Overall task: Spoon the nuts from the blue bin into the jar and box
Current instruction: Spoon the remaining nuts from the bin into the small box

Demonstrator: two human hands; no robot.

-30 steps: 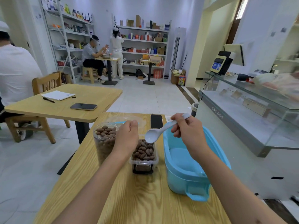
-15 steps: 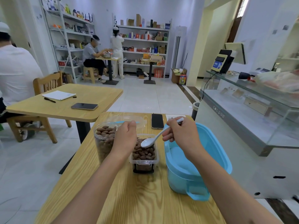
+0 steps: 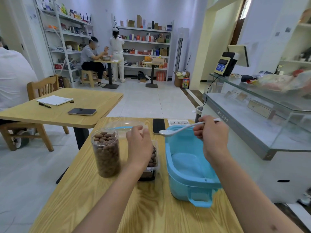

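On the wooden table (image 3: pixel 151 207) I see the jar (image 3: pixel 106 152) and box (image 3: pixel 154 158) full of nuts; the bin (image 3: pixel 188 165) looks empty. My right hand (image 3: pixel 212 137) pinches the spoon (image 3: pixel 176 130), light and stiff, by its handle. My left hand (image 3: pixel 139 145) hovers loosely curled over the box, holding nothing.

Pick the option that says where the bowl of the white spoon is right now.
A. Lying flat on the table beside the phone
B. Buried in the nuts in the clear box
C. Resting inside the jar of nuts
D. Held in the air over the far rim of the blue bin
D: the right hand grips the spoon by its handle, and its empty bowl hangs over the far rim of the blue bin.
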